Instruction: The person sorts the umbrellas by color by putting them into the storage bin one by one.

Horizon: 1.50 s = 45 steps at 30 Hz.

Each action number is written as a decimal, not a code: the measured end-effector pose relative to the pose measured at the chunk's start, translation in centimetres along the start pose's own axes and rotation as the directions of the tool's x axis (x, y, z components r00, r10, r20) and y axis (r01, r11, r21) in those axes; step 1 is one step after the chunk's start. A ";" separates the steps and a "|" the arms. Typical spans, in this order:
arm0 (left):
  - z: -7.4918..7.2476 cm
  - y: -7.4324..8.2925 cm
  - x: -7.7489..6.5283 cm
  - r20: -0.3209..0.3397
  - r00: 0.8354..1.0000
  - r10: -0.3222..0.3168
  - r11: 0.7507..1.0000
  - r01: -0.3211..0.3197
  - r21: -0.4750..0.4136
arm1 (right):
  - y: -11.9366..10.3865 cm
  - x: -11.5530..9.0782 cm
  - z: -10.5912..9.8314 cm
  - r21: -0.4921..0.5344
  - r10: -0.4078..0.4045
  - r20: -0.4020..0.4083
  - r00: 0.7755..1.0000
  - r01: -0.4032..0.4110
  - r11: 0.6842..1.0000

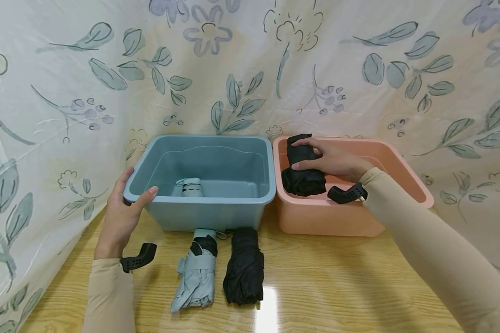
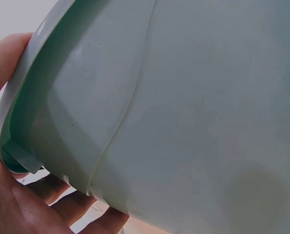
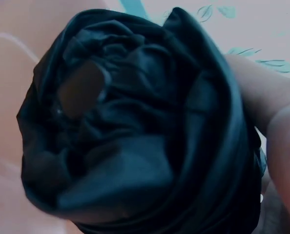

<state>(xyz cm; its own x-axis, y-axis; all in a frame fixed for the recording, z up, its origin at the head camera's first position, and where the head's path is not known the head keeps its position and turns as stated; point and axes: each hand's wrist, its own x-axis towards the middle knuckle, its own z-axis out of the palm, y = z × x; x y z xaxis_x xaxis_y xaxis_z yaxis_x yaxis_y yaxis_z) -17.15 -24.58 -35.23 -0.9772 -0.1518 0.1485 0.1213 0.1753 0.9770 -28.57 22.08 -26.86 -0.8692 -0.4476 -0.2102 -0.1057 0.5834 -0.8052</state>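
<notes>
Right hand (image 1: 333, 159) grips folded black umbrella (image 1: 304, 180), fingers curled round it, at left end of pink bin (image 1: 329, 218); can't tell if it touches the bin floor. Left hand (image 1: 122, 212) grips blue bin (image 1: 208, 215) at its left near corner, thumb over rim. Light-blue item (image 1: 192, 189) inside blue bin, partly hidden by near wall. On wooden table (image 1: 329, 277), near side of blue bin: grey-blue umbrella (image 1: 197, 275) left, second black umbrella (image 1: 245, 268) right, side by side. Floral cloth (image 1: 233, 69) behind.

Wood-grain table (image 1: 341, 277); on it blue bin (image 1: 208, 215), pink bin (image 1: 329, 219); grey umbrella (image 1: 197, 275), black umbrella (image 1: 244, 270)
</notes>
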 end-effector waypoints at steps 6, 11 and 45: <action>0.1 0.0 0.0 -0.008 1.000 -0.001 1.000 0.001 0.016 | 0.4 1.1 0.5 -0.012 0.022 0.044 0.999 -0.021 1.000; 0.0 0.0 -0.1 -0.012 1.000 -0.001 1.000 0.001 0.020 | 0.2 2.0 0.9 -0.054 0.041 0.067 0.997 -0.037 0.998; 0.1 0.2 0.1 -0.011 1.000 -0.005 1.000 0.006 0.015 | 1.2 4.8 2.6 -0.093 0.211 0.259 0.943 -0.194 0.977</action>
<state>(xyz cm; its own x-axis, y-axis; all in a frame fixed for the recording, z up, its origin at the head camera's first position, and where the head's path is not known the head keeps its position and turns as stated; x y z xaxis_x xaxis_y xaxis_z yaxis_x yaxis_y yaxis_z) -17.19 -24.47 -35.06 -0.9759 -0.1634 0.1449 0.1132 0.1886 0.9755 -31.60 18.95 -30.27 -0.7165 -0.4738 -0.5119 0.0200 0.7196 -0.6941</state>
